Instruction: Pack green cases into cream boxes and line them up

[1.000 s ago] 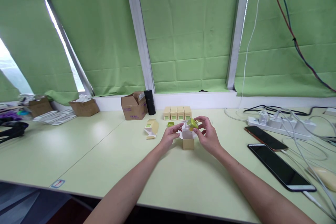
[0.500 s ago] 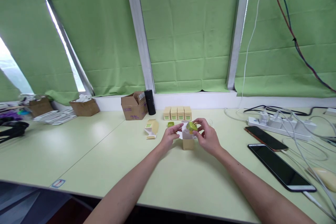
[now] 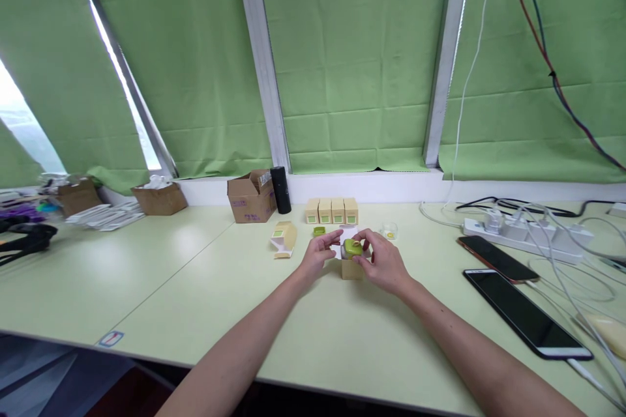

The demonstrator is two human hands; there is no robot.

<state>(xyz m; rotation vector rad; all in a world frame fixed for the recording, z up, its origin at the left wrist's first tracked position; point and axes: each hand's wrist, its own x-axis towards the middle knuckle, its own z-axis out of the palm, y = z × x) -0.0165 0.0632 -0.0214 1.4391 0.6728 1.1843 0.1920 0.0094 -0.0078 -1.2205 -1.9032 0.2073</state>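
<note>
A small open cardboard box point(image 3: 351, 270) with white inner flaps stands upright on the table between my hands. My right hand point(image 3: 384, 262) pinches a small green case with a loop on top point(image 3: 353, 247), right over the box's mouth. To the left of the box is my left hand point(image 3: 319, 257), its thumb and fingers stretched apart by the white flap; I cannot tell whether they touch it. Behind it lies a small green piece like a shallow cover point(image 3: 319, 231). A clear piece with a yellow spot point(image 3: 390, 231) sits beyond my right hand.
Several small closed boxes point(image 3: 331, 211) stand in a row at the back. An opened box point(image 3: 284, 239) lies to the left. Further back are a larger carton point(image 3: 251, 197) and a black cylinder point(image 3: 280, 189). Phones point(image 3: 527, 313), cables and a power strip point(image 3: 523, 238) occupy the right.
My right hand has lowered the green case and moved it slightly left, turning it more upright over the box. The clear piece behind now shows fully. My left hand has barely moved.
</note>
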